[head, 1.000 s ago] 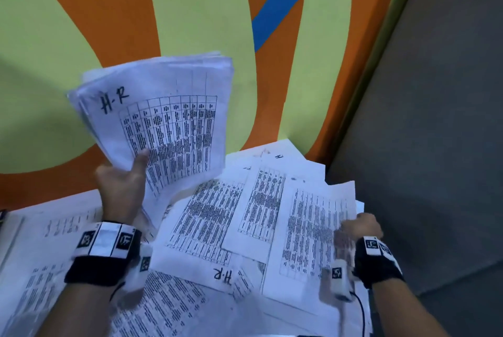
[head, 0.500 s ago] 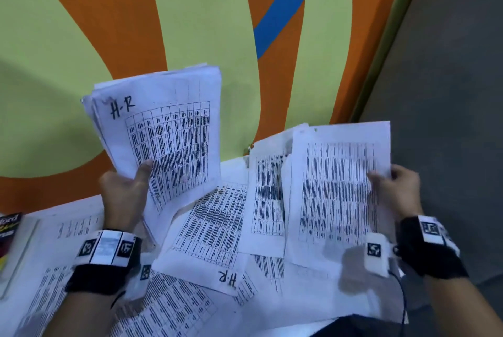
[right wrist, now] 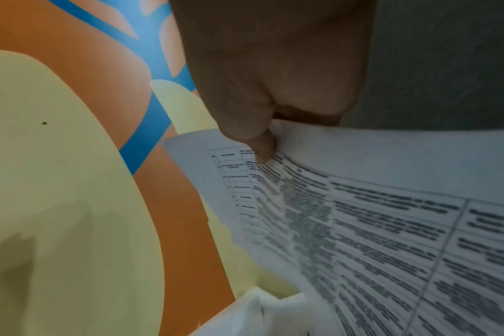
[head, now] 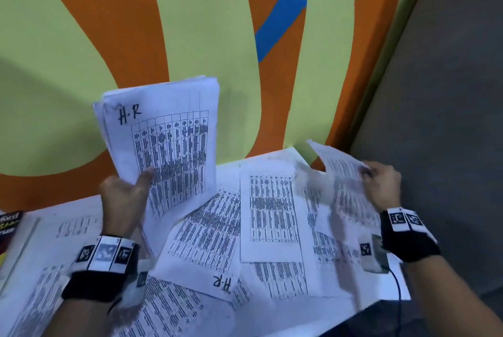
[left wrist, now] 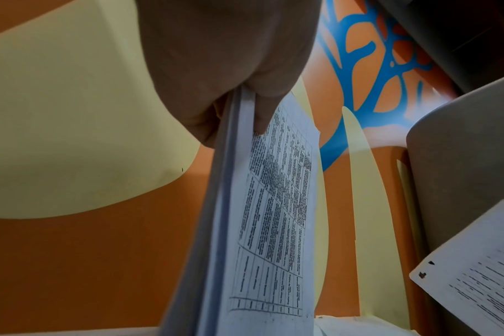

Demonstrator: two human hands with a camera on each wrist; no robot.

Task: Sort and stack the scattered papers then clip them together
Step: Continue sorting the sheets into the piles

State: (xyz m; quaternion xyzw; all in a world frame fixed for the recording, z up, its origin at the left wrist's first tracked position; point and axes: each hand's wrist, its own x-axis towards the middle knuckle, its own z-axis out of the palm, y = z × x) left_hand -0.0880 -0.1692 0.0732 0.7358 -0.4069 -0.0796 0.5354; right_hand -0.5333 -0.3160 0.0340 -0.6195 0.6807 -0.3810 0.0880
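Note:
My left hand (head: 128,195) holds an upright stack of printed sheets (head: 168,146) marked "H-R" above the table, thumb on the front page; the left wrist view shows the stack (left wrist: 262,227) edge-on under my thumb. At the right, my right hand (head: 381,184) pinches a single printed sheet (head: 343,181), lifted and bent, blurred by motion. In the right wrist view my thumb presses that sheet (right wrist: 360,227). Several more loose sheets (head: 272,214) lie overlapping on the table, one marked "H-R" (head: 206,241) upside down. No clip is in view.
A wall painted orange, yellow-green and blue (head: 190,23) rises right behind the table. A grey wall (head: 449,91) stands at the right. A book (head: 11,225) lies at the table's left edge. A cable (head: 398,290) hangs from my right wrist.
My right hand lifted one sheet off the table pile and now swings it, bent, in the air. The left hand keeps the stack upright, shifted slightly right.

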